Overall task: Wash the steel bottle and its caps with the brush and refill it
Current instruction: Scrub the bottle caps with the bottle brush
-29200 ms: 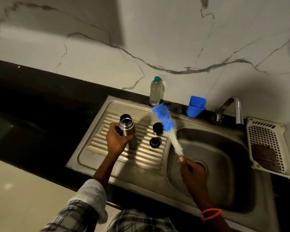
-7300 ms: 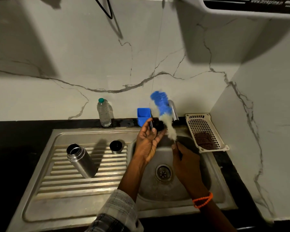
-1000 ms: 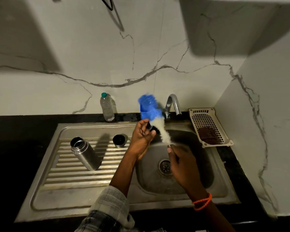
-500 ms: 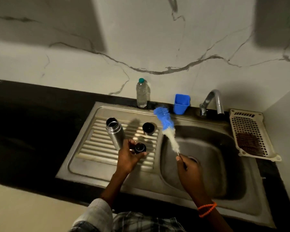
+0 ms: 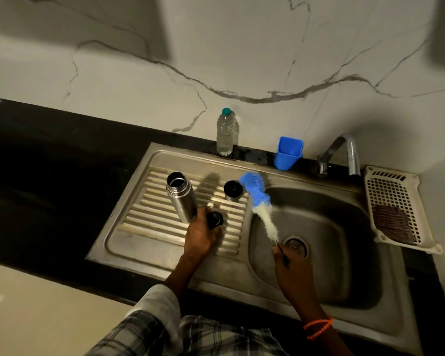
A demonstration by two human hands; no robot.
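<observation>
The open steel bottle [image 5: 181, 196] stands on the ribbed drainboard [image 5: 152, 217] of the sink. A dark cup-shaped cap [image 5: 232, 190] sits upright further right on the ribs. My left hand [image 5: 201, 235] rests on the drainboard just right of the bottle's base, fingers closed around a small black cap [image 5: 214, 219] that touches the ribs. Over the basin, my right hand [image 5: 292, 265] grips the thin handle of the bottle brush [image 5: 260, 204]. Its white and blue bristles point up and left toward the cup-shaped cap.
A clear plastic water bottle [image 5: 225, 133] with a green lid and a blue cup [image 5: 287, 153] stand on the black counter at the wall. The tap [image 5: 344, 154] curves over the basin [image 5: 326, 227]. A white basket [image 5: 396, 206] holding a brown scrubber lies at right.
A second ago both hands held the small cap and brush over the basin near the tap. My left hand has carried the cap left and down onto the drainboard beside the bottle; the brush followed.
</observation>
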